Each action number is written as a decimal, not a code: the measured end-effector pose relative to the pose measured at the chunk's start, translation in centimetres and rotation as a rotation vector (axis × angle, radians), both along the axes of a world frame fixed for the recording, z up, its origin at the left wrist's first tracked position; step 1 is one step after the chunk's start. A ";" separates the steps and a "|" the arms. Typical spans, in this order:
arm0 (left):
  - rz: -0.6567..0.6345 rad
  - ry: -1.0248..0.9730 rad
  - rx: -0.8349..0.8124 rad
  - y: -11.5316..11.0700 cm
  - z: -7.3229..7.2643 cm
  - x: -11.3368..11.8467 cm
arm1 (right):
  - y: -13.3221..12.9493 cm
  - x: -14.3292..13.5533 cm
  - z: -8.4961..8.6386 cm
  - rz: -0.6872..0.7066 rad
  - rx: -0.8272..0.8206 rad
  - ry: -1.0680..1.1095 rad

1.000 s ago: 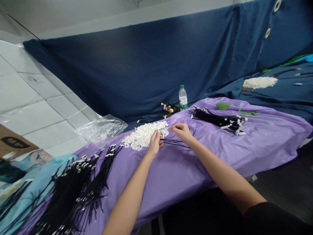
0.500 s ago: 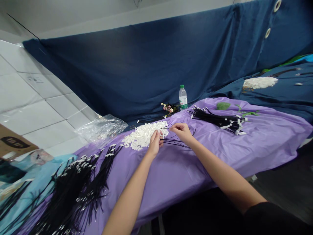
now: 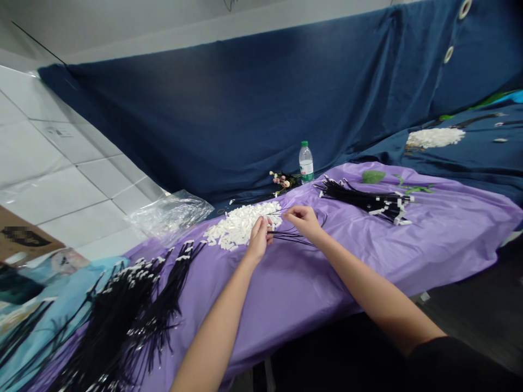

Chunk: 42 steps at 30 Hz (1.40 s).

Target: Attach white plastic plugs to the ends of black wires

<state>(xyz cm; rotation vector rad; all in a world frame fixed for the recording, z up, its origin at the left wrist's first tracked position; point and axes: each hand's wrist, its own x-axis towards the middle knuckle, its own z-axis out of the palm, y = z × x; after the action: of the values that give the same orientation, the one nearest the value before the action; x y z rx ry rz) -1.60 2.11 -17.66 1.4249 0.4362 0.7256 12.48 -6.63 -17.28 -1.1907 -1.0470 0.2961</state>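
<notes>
Several thin black cords (image 3: pixel 292 237) trail rightward from my left hand (image 3: pixel 260 235), whose fingers are closed round them. My right hand (image 3: pixel 303 219) pinches a thin black strand just to the right. Between the two hands a short stretch of strand shows; its tip is too small to make out. Behind and left of my left hand lies a heap of small white pieces (image 3: pixel 237 224) on the purple cloth (image 3: pixel 286 294). A bundle of black cords with white ends (image 3: pixel 368 200) rests beyond my right forearm.
Large bundles of white-tipped black cords (image 3: pixel 118 310) lie at the left. A bottle (image 3: pixel 306 163), small flowers (image 3: pixel 285 181) and a clear plastic bag (image 3: pixel 174 213) stand or lie at the back. Another white heap (image 3: pixel 437 138) is on blue cloth at right.
</notes>
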 end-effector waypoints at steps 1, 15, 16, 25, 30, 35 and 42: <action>-0.001 0.001 0.002 0.0 0.0 0.0 | 0.0 0.0 0.0 0.001 -0.003 0.000; -0.022 0.048 0.061 -0.2 0.4 -0.3 | 0.2 0.1 0.3 0.035 -0.037 -0.035; -0.025 0.051 0.064 -0.2 0.4 -0.3 | 0.2 0.1 0.3 0.028 -0.039 -0.056; -0.048 0.055 0.047 -0.3 0.4 -0.2 | -0.5 -0.4 -0.4 -0.198 -0.003 -0.387; -0.079 0.056 0.022 0.0 0.0 -0.1 | -0.7 -0.7 -0.4 -0.211 -0.005 -0.569; -0.109 0.057 -0.012 0.2 -0.5 0.0 | -0.6 -0.7 -0.4 -0.244 -0.026 -0.676; -0.145 0.058 -0.048 -0.4 0.0 -0.1 | -0.3 -0.7 -0.5 -0.218 0.006 -0.732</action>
<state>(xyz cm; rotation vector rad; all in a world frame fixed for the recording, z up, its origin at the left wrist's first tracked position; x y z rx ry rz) -1.69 1.70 -17.66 1.4194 0.3882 0.5542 11.74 -6.95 -17.80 -1.4314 -1.5196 -0.3457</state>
